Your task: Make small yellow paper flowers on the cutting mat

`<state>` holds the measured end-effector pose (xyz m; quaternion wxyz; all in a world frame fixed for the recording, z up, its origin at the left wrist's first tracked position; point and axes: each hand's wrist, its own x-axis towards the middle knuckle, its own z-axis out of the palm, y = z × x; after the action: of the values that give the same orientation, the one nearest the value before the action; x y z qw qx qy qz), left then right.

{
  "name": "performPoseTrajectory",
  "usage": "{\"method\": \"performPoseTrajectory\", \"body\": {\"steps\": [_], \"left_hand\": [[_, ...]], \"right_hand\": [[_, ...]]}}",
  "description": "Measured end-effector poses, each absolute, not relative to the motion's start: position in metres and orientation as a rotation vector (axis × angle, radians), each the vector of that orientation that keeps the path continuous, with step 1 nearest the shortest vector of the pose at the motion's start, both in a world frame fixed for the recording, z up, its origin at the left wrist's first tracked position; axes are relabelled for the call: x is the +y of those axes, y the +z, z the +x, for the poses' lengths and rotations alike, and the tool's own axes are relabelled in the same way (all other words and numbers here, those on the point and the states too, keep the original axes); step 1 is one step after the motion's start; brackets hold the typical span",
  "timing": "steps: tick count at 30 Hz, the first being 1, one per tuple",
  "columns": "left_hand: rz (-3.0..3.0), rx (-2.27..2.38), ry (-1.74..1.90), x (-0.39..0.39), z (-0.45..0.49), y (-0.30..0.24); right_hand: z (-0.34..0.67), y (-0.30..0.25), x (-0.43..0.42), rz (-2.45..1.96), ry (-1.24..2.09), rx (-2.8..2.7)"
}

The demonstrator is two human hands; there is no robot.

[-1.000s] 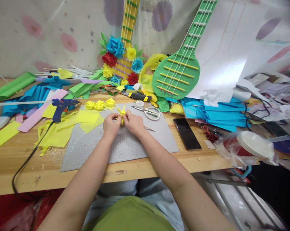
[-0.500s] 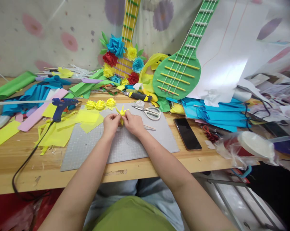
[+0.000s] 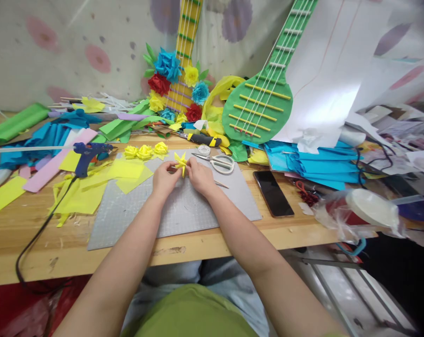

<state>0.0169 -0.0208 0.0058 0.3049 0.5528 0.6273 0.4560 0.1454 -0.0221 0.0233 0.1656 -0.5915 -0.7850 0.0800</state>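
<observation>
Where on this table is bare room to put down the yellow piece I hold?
The grey mat's near half is bare, below your left hand and right hand, which pinch the yellow piece. Bare wood lies along the table front, between black cord and mat. Crowded: yellow sheets left, scissors and phone right, the whole back.

grey cutting mat [image 3: 183, 215] on wooden table [image 3: 74, 262]; scissors [image 3: 217, 163] + small tape roll [image 3: 204, 150] at its far edge, three yellow paper roses [image 3: 145, 151] at far-left corner. blue glue gun [image 3: 87, 152] left of mat, black phone [image 3: 272, 193] just right of it. green paper guitar [image 3: 257, 110] leaning behind, blue paper stack [image 3: 313, 164] below it
</observation>
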Motion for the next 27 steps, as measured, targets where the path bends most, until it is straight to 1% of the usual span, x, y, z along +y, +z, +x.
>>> {"method": "performPoseTrajectory", "body": {"steps": [8, 15, 21, 27], "left_hand": [[1.599, 1.864, 1.168, -0.021, 0.016, 0.005], [1.57, 2.0, 1.168, -0.022, 0.015, 0.009], [1.371, 1.824, 1.354, -0.011, 0.004, -0.003], [1.244, 1.649, 1.411, -0.009, 0.008, -0.006]], "right_hand": [[0.14, 0.022, -0.024, -1.732, 0.26, -2.261], [0.141, 0.024, -0.029, -1.754, 0.279, -2.22], [0.153, 0.025, -0.029, -1.703, 0.231, -2.284], [0.155, 0.032, -0.033, -1.701, 0.186, -2.133]]}}
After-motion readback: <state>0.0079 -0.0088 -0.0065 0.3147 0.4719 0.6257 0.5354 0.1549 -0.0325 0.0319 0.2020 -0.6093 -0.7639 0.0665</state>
